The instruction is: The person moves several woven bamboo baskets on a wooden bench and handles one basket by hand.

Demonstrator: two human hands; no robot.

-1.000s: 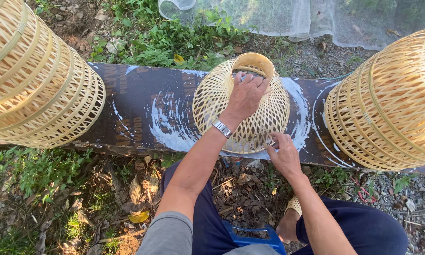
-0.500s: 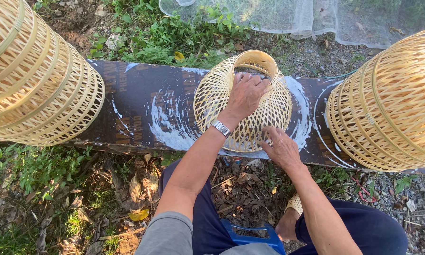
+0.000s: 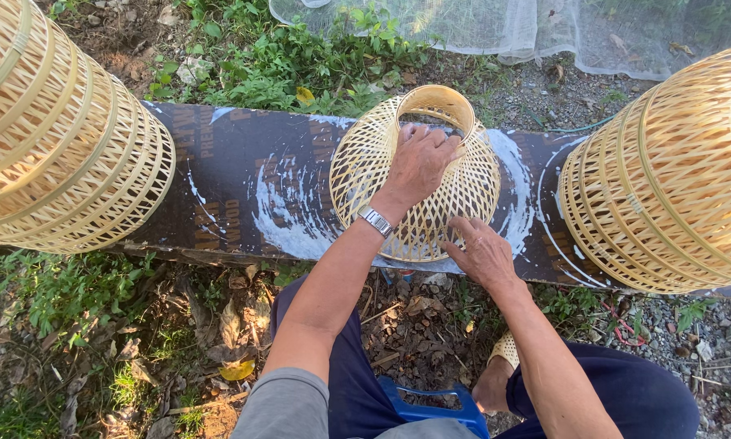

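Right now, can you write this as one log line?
left hand: on basket top | right hand: at basket rim | basket: on board

A small pale woven bamboo basket (image 3: 414,175) sits on the dark flat board surface (image 3: 243,187), between a large woven bamboo cage (image 3: 65,138) at left and another large woven bamboo cage (image 3: 674,171) at right.

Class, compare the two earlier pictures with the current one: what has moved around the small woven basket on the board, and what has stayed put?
The left hand has slid up the small woven basket towards its ring-shaped top, fingers now at the rim. The basket's top has tipped slightly further from the person. The right hand stays on the basket's lower edge. The dark board and both large baskets, left and right, are unchanged.
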